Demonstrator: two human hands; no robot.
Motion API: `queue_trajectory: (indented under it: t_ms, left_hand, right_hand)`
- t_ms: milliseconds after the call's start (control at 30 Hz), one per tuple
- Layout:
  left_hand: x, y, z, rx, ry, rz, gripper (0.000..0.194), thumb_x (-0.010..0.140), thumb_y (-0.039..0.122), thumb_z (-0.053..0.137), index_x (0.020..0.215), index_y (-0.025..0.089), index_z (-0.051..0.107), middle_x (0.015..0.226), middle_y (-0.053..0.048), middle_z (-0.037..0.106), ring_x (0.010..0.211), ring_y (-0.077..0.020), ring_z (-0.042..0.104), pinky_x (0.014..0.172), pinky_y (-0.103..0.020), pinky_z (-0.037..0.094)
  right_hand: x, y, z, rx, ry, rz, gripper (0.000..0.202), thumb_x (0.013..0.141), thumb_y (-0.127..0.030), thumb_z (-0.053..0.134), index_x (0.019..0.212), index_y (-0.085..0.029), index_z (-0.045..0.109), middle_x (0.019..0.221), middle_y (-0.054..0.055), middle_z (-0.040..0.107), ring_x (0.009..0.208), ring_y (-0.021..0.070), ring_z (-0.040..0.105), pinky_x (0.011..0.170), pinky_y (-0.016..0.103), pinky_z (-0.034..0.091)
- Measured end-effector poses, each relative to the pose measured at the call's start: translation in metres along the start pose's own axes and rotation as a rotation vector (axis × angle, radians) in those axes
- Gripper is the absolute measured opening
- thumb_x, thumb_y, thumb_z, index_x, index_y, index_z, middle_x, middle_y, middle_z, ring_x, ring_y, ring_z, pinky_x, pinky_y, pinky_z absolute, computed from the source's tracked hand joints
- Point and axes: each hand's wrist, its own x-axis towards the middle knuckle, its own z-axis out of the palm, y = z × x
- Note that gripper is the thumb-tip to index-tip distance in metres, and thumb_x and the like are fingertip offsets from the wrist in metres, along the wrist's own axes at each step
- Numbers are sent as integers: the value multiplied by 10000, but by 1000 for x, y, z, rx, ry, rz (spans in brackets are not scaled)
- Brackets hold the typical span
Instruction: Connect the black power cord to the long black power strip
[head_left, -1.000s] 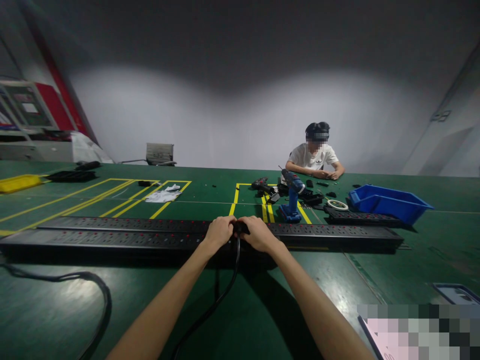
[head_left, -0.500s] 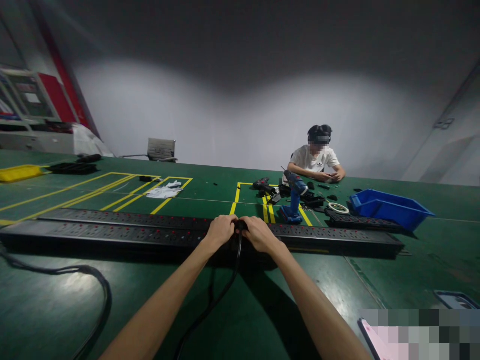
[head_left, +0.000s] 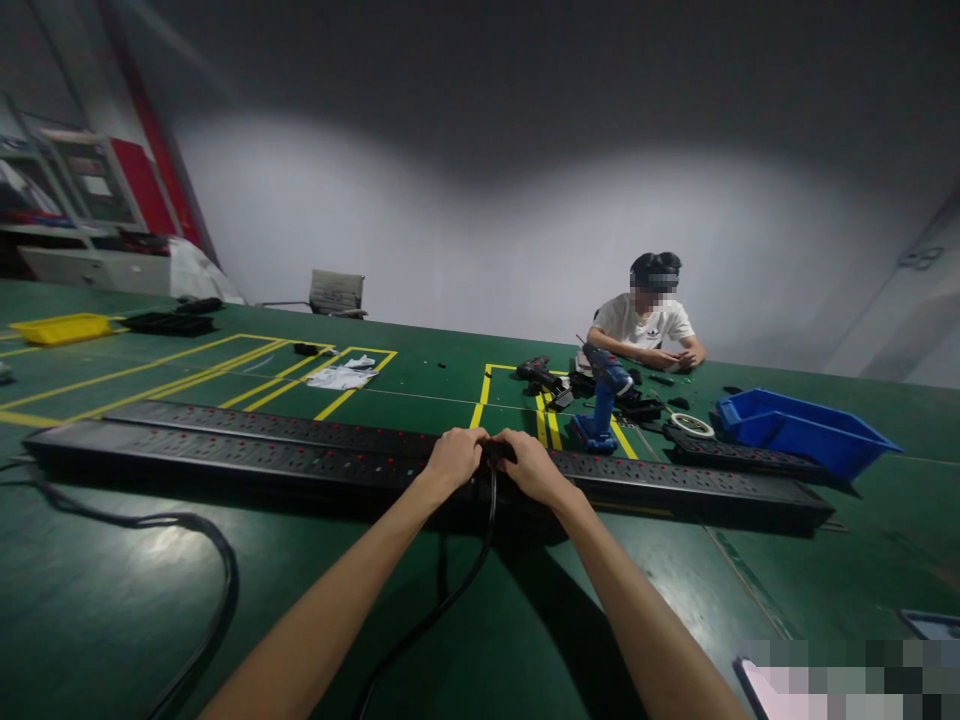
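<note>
Pinching a black plug [head_left: 491, 455] between them, left hand [head_left: 454, 458] & right hand [head_left: 532, 468] meet over the near power strip [head_left: 225, 462], fingers closed on the plug from both sides. Plug sits at the strip's top face, roughly mid-length; can't tell if it's seated in a socket or just resting on it. Two-handed hold probably bc the plug is small and needs steadying against the long strip.

Cable [head_left: 450, 600] drops straight down from the grip toward the person, between the forearms, so it hangs free and doesn't cross the sockets. Second cable [head_left: 202, 540] loops on the green table [head_left: 112, 620], well left of the grip.

Second strip [head_left: 262, 425] lies just behind the first, parallel, past the knuckles. Beyond & right of the grip: blue drill [head_left: 602, 400] standing upright on its base, tape roll [head_left: 691, 425], blue bin [head_left: 806, 430]. Co-worker [head_left: 645, 320] sits far side, own hands on small parts. Yellow tray [head_left: 64, 328] far left.
</note>
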Motion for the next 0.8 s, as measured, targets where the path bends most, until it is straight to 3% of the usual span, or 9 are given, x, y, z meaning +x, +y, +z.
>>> queue_trajectory:
  t_ms: [267,467,633,800]
  left_hand:
    - [1,-4,4,-6,8,-2,304,885,201,448,1066,236,689,1034,-65,715,997,-216,645,918,-331,456]
    - [0,-5,2,-8,29,15,299,874,208,447,1040,246,693,1018,-60,720,965,-229,654,874,-337,465]
    - [3,-14,-3,-70,4,49,296,856,208,465,1026,260,701,1015,-45,722,981,-227,648,878,-329,456]
    - [22,-32,-3,-207,-93,81,301,814,231,520,1048,253,708,1012,-44,726,961,-217,652,837,-292,466]
  right_hand:
    - [-1,-8,-1,-110,-9,109,319,844,-230,592,1162,-220,599,1018,69,680,969,222,606,803,279,401]
    - [-1,-21,-15,72,-68,88,360,846,-165,505,1186,-227,603,1171,40,660,1072,180,599,902,251,417]
    - [3,-40,-19,-62,42,303,360,925,-425,430,1108,-184,625,1026,92,695,953,214,640,804,290,455]
    - [21,-61,-19,-326,-110,556,565,882,-602,409,1017,-127,685,1032,204,681,989,305,642,803,365,465]
